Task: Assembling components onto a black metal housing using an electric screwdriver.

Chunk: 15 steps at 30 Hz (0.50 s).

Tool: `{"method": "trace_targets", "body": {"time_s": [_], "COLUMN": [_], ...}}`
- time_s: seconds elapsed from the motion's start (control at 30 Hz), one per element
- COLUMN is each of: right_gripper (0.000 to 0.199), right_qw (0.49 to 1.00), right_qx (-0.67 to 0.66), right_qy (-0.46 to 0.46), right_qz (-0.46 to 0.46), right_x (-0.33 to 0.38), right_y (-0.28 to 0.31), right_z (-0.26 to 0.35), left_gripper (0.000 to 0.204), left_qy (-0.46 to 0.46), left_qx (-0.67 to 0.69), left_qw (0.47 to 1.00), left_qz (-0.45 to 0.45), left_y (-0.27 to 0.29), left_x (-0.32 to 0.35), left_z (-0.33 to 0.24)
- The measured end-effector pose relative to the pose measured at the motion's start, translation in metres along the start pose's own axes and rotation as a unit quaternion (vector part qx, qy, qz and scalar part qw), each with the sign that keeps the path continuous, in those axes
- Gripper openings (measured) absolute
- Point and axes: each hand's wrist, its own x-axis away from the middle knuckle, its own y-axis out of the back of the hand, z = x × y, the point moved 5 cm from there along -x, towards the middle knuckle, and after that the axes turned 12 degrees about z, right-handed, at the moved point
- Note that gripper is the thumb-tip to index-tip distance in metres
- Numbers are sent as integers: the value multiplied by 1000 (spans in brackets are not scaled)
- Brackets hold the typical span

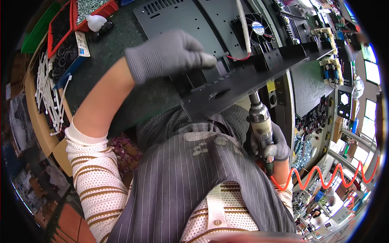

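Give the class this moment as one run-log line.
Left hand: beside black panel, contact unclear | Right hand: holding driver, tip close to panel | Coiled orange hose: at driver's base

A: By what are the things carried?
B: They are carried by a dark green bench top [107, 54]; on its left part, a red bin [108, 10] of silver screws is placed.
A: And around this bin?
B: Just to its left, a second red bin [49, 38] is set, with small black parts inside. Nearer to the person than the landmark bin, a blue box [71, 67] of black rings is seen. To its right, a dark slotted panel [172, 21] is laid flat.
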Motion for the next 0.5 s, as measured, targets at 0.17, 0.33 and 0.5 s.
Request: {"method": "trace_targets", "body": {"time_s": [0.17,0.33,0.5], "right_gripper": [95,89,84], "right_qw": [998,997,997], "right_qx": [-9,25,-4], "right_qy": [-70,-58,-25], "right_qz": [2,-40,-67], "right_x": [5,9,11], "right_y": [1,-4,-13], "right_z": [6,12,10], "left_gripper": [43,38,37], "left_qy": [-86,-66,-74], "left_qx": [-29,58,51], "left_qw": [996,996,996], "left_qz": [8,-23,-22], "left_y": [-8,-5,-3], "left_x": [4,-8,-9], "left_z": [-1,-1,-7]}}
